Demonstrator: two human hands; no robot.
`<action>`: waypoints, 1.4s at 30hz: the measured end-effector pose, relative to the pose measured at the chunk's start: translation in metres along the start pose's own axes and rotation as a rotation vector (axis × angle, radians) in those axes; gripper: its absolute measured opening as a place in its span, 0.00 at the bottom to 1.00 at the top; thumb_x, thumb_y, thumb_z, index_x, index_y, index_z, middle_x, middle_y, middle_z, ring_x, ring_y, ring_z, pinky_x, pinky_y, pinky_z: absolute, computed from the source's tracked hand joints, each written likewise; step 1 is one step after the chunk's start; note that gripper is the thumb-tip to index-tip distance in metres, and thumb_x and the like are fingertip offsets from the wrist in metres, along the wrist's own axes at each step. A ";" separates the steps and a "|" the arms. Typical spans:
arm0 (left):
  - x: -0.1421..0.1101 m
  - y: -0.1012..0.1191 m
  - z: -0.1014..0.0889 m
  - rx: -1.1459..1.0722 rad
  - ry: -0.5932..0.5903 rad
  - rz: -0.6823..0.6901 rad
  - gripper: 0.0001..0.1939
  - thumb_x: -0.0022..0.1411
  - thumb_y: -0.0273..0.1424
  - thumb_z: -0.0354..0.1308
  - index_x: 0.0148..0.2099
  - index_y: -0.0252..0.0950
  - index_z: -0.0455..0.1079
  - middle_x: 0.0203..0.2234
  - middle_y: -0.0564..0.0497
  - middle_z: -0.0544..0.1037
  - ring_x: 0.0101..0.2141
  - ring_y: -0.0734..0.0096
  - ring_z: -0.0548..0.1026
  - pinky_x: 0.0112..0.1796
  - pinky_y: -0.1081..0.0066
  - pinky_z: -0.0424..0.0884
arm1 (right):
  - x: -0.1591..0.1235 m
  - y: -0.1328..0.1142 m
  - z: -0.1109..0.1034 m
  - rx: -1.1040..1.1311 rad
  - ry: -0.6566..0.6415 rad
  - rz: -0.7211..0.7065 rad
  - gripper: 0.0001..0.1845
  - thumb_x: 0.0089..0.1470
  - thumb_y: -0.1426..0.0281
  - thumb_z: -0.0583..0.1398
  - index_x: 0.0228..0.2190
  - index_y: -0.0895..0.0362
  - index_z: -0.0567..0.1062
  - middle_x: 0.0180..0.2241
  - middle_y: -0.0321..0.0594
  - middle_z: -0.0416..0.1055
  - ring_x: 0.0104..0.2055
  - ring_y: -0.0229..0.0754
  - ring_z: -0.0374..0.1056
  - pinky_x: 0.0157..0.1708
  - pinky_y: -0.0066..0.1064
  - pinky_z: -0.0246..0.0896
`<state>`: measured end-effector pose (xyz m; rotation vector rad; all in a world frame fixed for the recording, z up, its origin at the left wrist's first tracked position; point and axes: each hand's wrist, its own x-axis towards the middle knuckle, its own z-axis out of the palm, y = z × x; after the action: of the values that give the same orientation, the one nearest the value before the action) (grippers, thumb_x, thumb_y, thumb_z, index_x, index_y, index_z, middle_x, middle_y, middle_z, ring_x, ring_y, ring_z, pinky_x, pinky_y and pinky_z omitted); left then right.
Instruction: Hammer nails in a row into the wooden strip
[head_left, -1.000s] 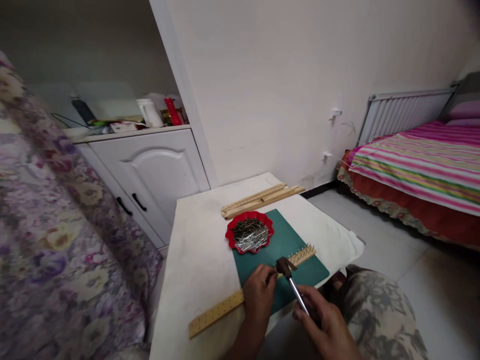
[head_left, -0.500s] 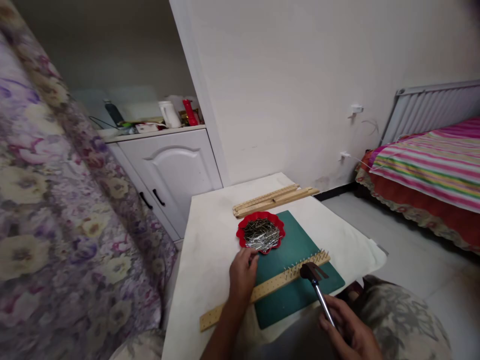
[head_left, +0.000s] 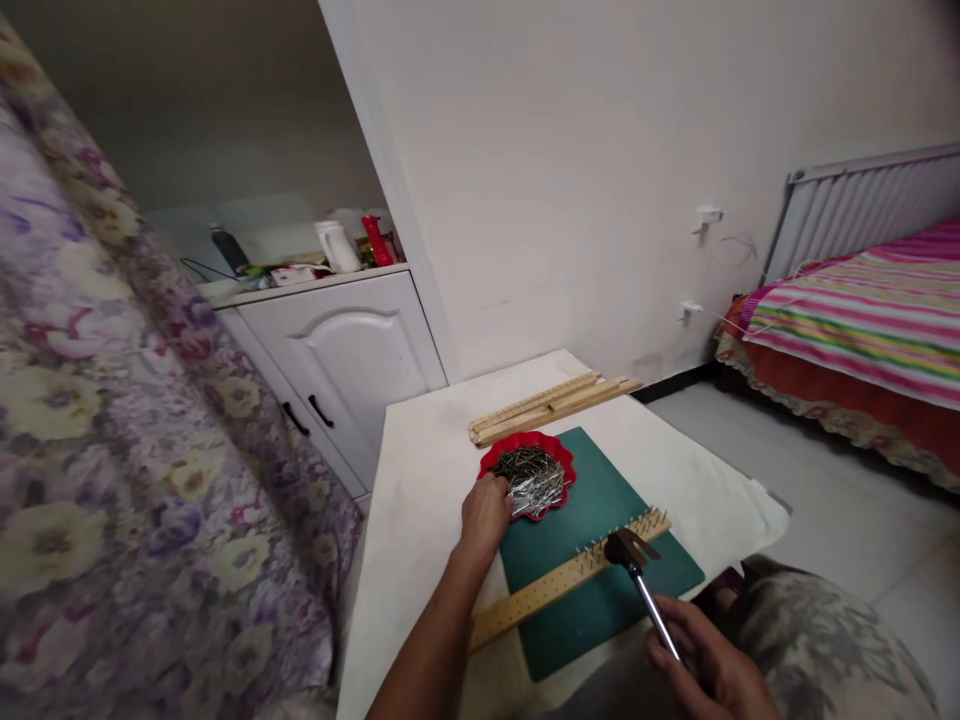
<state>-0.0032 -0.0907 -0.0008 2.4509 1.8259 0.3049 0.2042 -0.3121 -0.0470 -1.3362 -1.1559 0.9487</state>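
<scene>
The fingertips of the left hand (head_left: 486,510) are hidden at the rim of the red scalloped dish (head_left: 526,438), so I cannot tell whether they pinch any of its slim, shiny nails (head_left: 536,482). That forearm hides 1 end of the flat, dotted wooden strip (head_left: 544,594), which crosses the green mat (head_left: 570,640) ahead of the right hand (head_left: 709,662). Cut off below, the right hand grips the hammer (head_left: 651,603) by its metallic handle, the dark claw head ahead of it.
</scene>
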 end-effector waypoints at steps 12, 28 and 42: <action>0.002 0.006 -0.001 0.080 -0.031 0.049 0.10 0.61 0.26 0.48 0.35 0.36 0.71 0.35 0.47 0.75 0.36 0.67 0.71 0.33 0.72 0.61 | -0.003 -0.016 0.005 -0.040 0.043 -0.060 0.17 0.50 0.59 0.61 0.41 0.54 0.75 0.28 0.38 0.76 0.30 0.44 0.72 0.39 0.30 0.69; -0.077 0.021 -0.008 -0.497 0.149 0.248 0.09 0.66 0.30 0.40 0.36 0.39 0.60 0.31 0.51 0.69 0.32 0.70 0.68 0.35 0.73 0.62 | -0.006 -0.034 0.017 0.093 0.068 0.015 0.19 0.50 0.59 0.62 0.42 0.56 0.73 0.32 0.41 0.76 0.37 0.47 0.72 0.40 0.33 0.67; -0.164 0.062 0.032 -1.325 -0.234 0.054 0.11 0.53 0.38 0.58 0.36 0.38 0.64 0.25 0.53 0.71 0.26 0.72 0.69 0.30 0.72 0.65 | -0.010 -0.029 0.029 0.182 0.167 0.016 0.19 0.48 0.62 0.64 0.41 0.57 0.72 0.29 0.39 0.74 0.31 0.43 0.71 0.30 0.28 0.68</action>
<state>0.0163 -0.2635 -0.0402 1.4677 0.8883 0.8343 0.1702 -0.3165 -0.0220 -1.2537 -0.9112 0.9132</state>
